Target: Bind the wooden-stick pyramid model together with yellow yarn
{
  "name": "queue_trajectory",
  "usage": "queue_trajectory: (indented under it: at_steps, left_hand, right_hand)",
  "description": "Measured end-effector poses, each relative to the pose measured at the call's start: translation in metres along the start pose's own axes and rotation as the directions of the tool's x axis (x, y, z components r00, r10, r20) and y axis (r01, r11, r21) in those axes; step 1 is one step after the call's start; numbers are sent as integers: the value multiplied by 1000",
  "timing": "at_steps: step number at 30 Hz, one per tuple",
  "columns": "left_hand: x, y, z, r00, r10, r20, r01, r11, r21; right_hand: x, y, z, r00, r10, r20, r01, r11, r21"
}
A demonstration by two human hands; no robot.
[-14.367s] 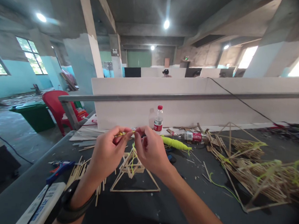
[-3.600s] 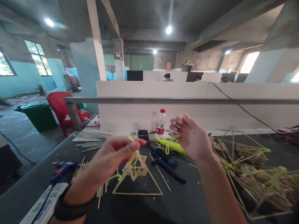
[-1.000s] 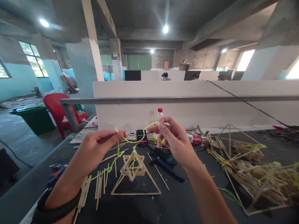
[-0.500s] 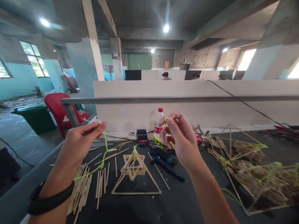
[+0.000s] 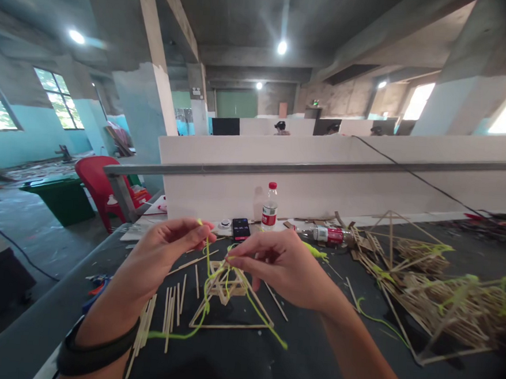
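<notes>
A yellow-green string (image 5: 208, 267) hangs from my left hand (image 5: 175, 244), pinched between thumb and fingers, and trails down toward the loose sticks. My right hand (image 5: 274, 260) is closed near the peak of the small wooden stick pyramid; its fingertips pinch yellow-green string, whose end droops to the right. Below both hands stands the pyramid (image 5: 226, 327), with a star-shaped stick frame (image 5: 222, 291) inside it. My right hand partly hides its top, so I cannot tell whether the fingertips touch it.
Loose thin sticks (image 5: 170, 311) lie left of the pyramid. Behind are a phone (image 5: 241, 229), an upright bottle (image 5: 270, 205) and a bottle on its side (image 5: 330, 235). Stick frames and string form a heap (image 5: 440, 301) at right. A low white partition (image 5: 322, 188) closes the back.
Both hands have come closer together over the pyramid. My right hand has dropped down and leftward to the pyramid's top, and a string end now hangs beneath it.
</notes>
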State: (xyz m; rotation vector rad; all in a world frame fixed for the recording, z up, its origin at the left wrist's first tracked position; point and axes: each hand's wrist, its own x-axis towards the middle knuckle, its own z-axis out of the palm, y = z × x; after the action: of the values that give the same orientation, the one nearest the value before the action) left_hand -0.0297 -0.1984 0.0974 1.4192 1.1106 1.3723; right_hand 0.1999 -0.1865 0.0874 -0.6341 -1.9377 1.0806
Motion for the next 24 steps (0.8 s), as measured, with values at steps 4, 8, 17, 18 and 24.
queue_trajectory:
  at_steps: [4, 8, 17, 18, 24]
  left_hand:
    - [-12, 10, -5, 995, 60, 86, -40, 975, -219]
    - [-22, 16, -5, 976, 164, 145, -107, 936, -336]
    - [-15, 10, 6, 985, 75, 152, -43, 979, -202]
    - [-14, 9, 9, 986, 76, 146, -51, 985, -166]
    - [-13, 6, 23, 981, 61, 187, -74, 995, 61]
  right_hand:
    - [1, 0, 6, 992, -72, 101, 66, 996, 53]
    - [2, -3, 14, 958, -178, 225, 144, 976, 162]
    - [2, -1, 8, 999, -38, 26, 39, 999, -19]
    - [2, 0, 7, 1000, -24, 10, 23, 1000, 15]
    - [3, -1, 3, 999, -17, 34, 4, 939, 344]
